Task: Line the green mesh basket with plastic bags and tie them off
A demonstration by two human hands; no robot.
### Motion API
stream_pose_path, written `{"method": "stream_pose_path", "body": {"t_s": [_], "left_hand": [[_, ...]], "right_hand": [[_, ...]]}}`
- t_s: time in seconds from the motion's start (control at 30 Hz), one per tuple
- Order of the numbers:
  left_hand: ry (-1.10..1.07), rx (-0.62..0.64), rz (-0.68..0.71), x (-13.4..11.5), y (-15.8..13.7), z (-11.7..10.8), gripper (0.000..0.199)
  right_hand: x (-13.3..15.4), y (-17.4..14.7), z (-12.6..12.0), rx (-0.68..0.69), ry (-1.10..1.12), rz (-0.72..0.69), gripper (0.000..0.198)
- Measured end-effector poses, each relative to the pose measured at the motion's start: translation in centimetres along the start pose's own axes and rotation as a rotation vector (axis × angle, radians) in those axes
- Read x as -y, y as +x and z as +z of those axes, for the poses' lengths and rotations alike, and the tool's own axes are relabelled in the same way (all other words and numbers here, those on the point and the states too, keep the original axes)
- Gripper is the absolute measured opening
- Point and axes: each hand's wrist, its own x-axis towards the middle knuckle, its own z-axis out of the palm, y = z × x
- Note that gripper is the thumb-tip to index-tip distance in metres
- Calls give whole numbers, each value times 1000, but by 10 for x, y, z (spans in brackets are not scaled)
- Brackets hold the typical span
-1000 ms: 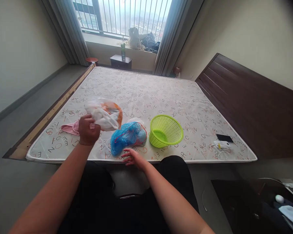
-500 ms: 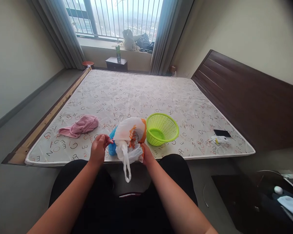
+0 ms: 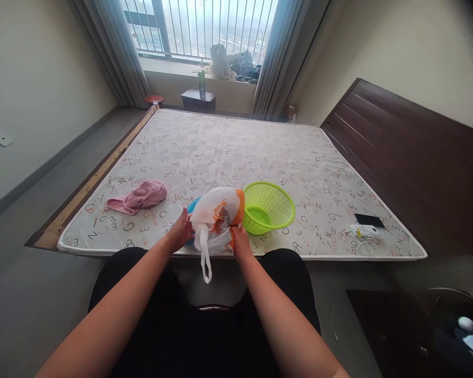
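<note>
A white plastic bag (image 3: 211,206) with orange print sits at the mattress's near edge, its looped handle hanging down in front. My right hand (image 3: 239,240) grips the bag's orange lower right side. On the other side, my left hand (image 3: 183,230) presses against the bag, next to something blue (image 3: 192,203) that shows from behind it; its fingers are partly hidden there. A green plastic basket (image 3: 274,207) stands just right of the bag. To the left, apart from both hands, lies a crumpled pink cloth (image 3: 140,197).
The bare mattress (image 3: 220,142) has a printed letter pattern. A black phone (image 3: 369,220) and a white device with a cable (image 3: 364,232) lie at its right. A dark headboard (image 3: 410,142) rises on the right, a wooden bed rail (image 3: 98,173) runs along the left.
My left hand has moved from beside the bag onto its left side. My right hand keeps its hold. The whole view has shifted slightly.
</note>
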Motion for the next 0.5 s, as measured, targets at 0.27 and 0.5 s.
{"method": "stream_pose_path", "body": {"t_s": [0.27, 0.5], "left_hand": [[106, 56, -68, 7, -3, -9, 66], [255, -68, 55, 0, -1, -14, 35]], "right_hand": [[6, -4, 15, 65, 251, -43, 52], [14, -8, 17, 36, 137, -25, 55]]}}
